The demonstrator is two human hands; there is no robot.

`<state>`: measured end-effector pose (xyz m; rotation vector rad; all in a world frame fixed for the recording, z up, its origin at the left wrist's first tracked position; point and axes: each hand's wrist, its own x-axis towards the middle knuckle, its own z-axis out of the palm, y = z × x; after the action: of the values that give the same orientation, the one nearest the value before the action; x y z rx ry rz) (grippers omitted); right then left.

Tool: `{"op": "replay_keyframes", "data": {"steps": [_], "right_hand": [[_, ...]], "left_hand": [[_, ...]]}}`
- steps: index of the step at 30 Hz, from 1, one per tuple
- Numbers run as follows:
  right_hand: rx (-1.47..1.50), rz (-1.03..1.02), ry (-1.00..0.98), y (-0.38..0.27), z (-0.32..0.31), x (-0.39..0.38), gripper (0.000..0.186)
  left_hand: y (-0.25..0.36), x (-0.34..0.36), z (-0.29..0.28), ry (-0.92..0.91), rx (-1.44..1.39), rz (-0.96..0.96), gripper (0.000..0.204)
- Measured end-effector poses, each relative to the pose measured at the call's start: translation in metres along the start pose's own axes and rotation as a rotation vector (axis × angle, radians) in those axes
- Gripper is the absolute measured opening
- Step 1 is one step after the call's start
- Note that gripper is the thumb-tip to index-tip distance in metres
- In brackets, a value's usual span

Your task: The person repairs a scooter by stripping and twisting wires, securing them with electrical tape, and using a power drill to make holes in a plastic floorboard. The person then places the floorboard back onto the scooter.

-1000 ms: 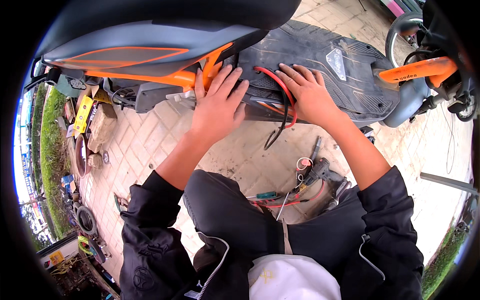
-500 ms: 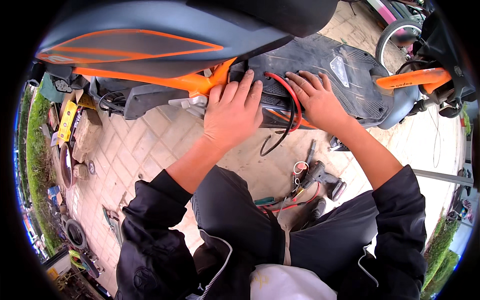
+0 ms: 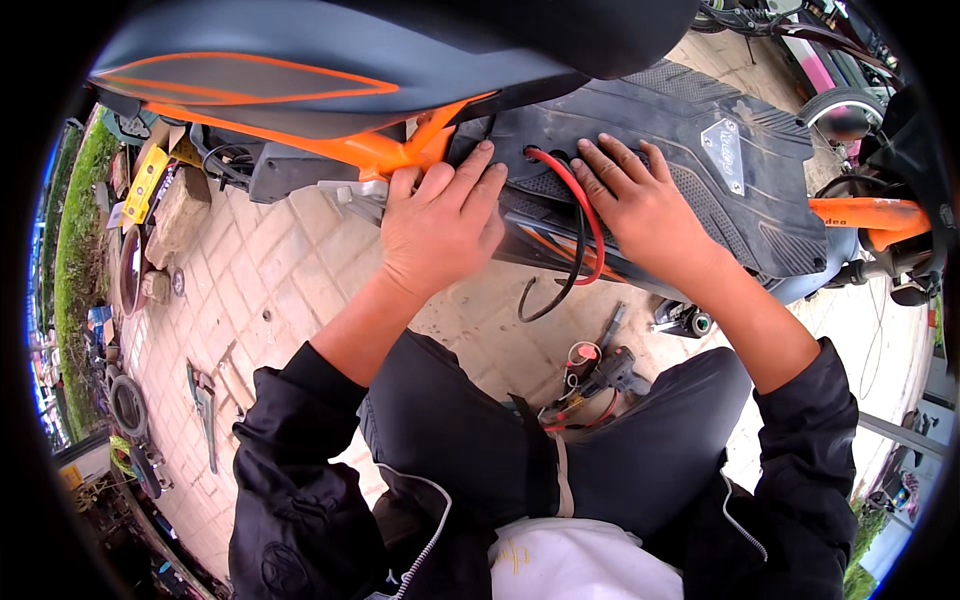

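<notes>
My left hand point(image 3: 450, 215) lies on the near edge of the scooter's black footboard point(image 3: 640, 110), beside the orange frame point(image 3: 360, 150), fingers apart and partly bent. My right hand point(image 3: 630, 195) rests on the footboard with fingers spread, just right of a red cable point(image 3: 595, 240) and a black cable point(image 3: 570, 270). Both cables come out of the deck and hang over its side, the black one ending in a loose curve. The grey body panel point(image 3: 250, 90) with orange trim is at upper left.
A drill point(image 3: 615, 375) and wires lie between my knees. Cutters point(image 3: 200, 410), a stone block point(image 3: 180, 215), yellow boxes point(image 3: 145, 185) and tires point(image 3: 128, 405) lie on the left paving. The orange front column point(image 3: 865, 220) and a bicycle wheel point(image 3: 840, 110) are at right.
Both hands stay on the footboard, my left hand a little further along its edge, fingers more bent, my right fingers slightly shifted. The view has shifted and turned a little.
</notes>
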<state>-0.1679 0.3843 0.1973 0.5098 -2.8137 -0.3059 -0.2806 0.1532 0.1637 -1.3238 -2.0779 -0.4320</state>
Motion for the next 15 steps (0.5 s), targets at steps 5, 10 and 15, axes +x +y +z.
{"op": "replay_keyframes", "data": {"steps": [5,10,15], "right_hand": [[0.269,-0.007,0.130,0.001,0.027,-0.009,0.048],[0.350,-0.041,0.115,0.009,0.038,-0.015,0.055],[0.422,0.049,0.049,0.009,0.019,-0.017,0.058]], "left_hand": [[0.006,0.006,-0.001,-0.021,0.006,-0.007,0.033],[0.011,0.011,-0.005,-0.039,0.037,-0.010,0.038],[0.010,0.012,-0.006,-0.137,0.061,-0.022,0.042]]}}
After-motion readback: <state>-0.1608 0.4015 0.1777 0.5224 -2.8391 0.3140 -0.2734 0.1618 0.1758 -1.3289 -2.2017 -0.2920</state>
